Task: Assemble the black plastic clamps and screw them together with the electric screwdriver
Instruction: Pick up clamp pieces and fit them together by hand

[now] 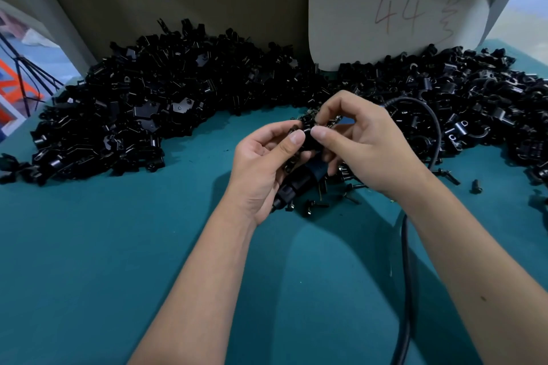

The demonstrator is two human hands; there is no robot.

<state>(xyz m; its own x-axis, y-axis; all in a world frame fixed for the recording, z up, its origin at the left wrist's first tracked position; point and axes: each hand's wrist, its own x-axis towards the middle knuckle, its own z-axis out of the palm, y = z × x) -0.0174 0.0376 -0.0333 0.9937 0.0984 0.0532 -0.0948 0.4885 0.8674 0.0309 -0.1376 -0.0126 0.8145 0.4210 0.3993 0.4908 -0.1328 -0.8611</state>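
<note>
The clamp (308,135) sat pinched between both thumbs — left hand (264,163) at its 8 o'clock, right hand (360,142) at 3 o'clock, each clamped on it. The screwdriver (299,184) lay on the surface (118,246) just beneath, its long axis running 7-to-1 o'clock, nearer the left hand.

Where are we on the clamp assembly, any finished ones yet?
Done: no finished clamps can be told apart; the two big heaps of black parts and dominate the teal table. In hand: left hand and right hand pinch one clamp together, parts being mated. Left: screwing it; the electric screwdriver lies under the hands, loose screws beside it. Nearly all of the job seems to remain.
</note>
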